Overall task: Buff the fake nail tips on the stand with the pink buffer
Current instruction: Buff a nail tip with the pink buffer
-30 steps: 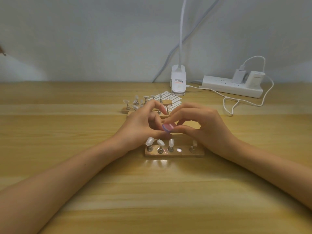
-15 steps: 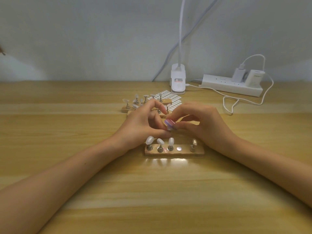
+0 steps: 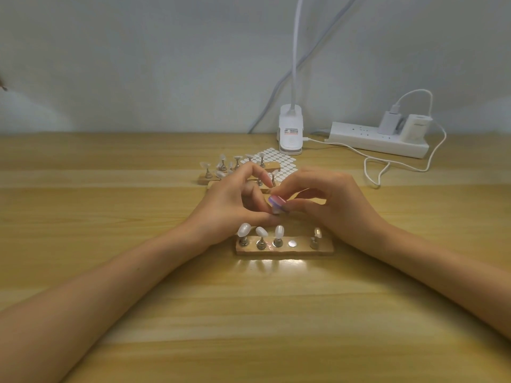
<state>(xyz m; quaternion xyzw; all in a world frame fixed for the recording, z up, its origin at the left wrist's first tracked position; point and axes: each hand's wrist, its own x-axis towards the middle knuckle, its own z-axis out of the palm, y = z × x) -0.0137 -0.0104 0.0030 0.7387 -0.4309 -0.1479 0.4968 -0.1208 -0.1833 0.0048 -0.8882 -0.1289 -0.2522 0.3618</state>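
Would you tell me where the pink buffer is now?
Head view, centre: the buffer is pinched by the right hand, behind the near stand, beside the left hand.

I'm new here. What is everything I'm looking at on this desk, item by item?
near stand: one, tan wood, just in front of the hands
nail tips: three, milky white, on its left posts
pink buffer: one, pink and purple, between the fingertips
held tip: one, pale, under the buffer
far stands: two, wood, clear tips, behind the hands
sticker sheet: one, white, behind those
clip lamp: one, white, back edge
power strip: one, white, back right, chargers plugged in
table: one, light wood
left hand: seems to pinch the held tip
right hand: pinches the buffer
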